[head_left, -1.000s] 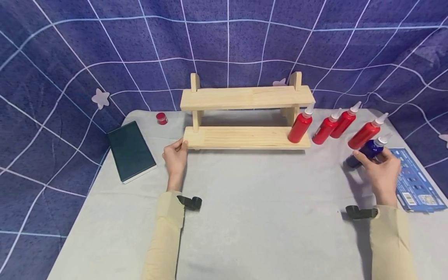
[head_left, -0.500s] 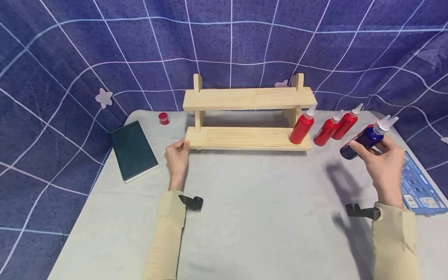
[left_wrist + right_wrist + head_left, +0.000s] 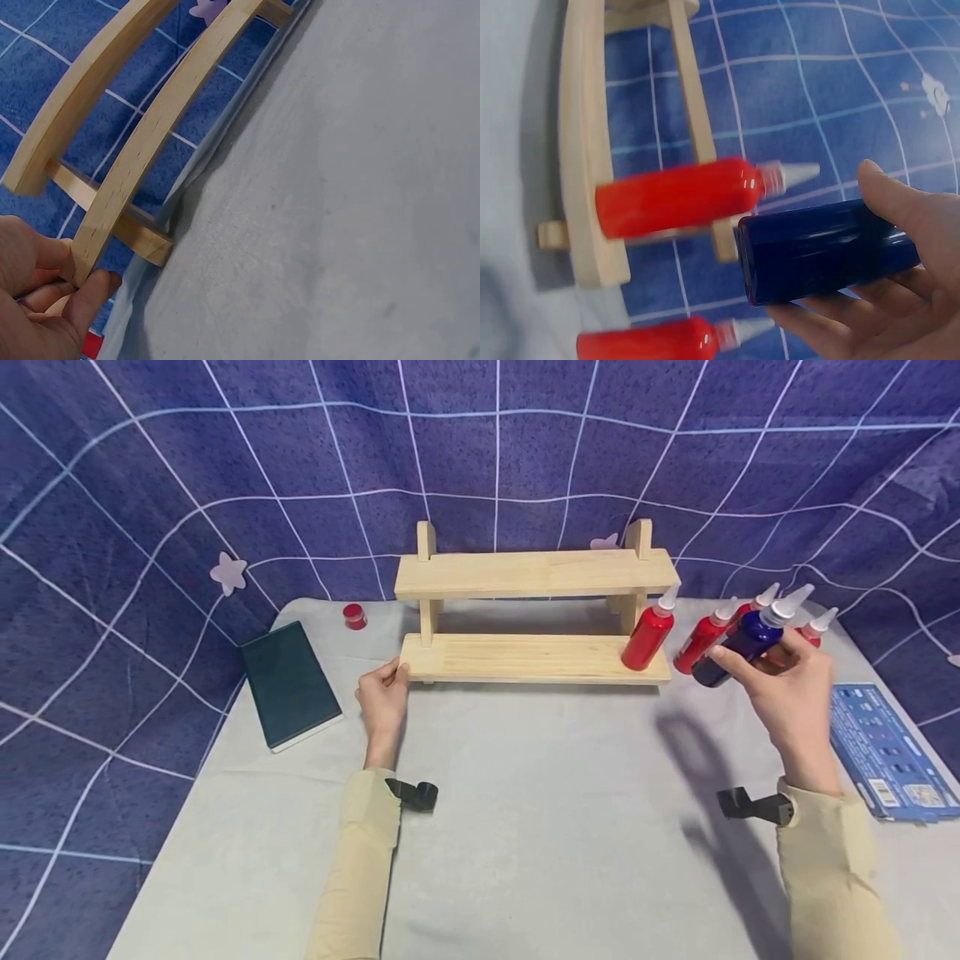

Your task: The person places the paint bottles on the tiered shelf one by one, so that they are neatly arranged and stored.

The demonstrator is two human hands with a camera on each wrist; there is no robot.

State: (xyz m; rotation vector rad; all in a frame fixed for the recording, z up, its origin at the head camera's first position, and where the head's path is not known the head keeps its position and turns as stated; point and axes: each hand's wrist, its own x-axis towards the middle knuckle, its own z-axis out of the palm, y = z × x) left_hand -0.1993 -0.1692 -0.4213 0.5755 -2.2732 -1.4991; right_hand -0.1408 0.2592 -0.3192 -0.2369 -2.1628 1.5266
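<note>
Head view bright and even, light from above. Soft shadow of the right hand (image 3: 798, 697) on the tablecloth (image 3: 540, 827) off the front right corner of the shelf (image 3: 525, 658); thin one under its front edge. Left wrist dimmer, shelf boards look bowed. Right wrist: red bottle (image 3: 679, 196) on shelf soft/blurry, blue bottle (image 3: 810, 255) beside it shows glossy highlights.

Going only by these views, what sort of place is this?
Probably an indoor tabletop work area, perhaps a staged one; the wider room isn't shown. Blue grid-patterned fabric hangs behind, pale cloth covers the work surface, and a two-tier wooden shelf stands on it.
</note>
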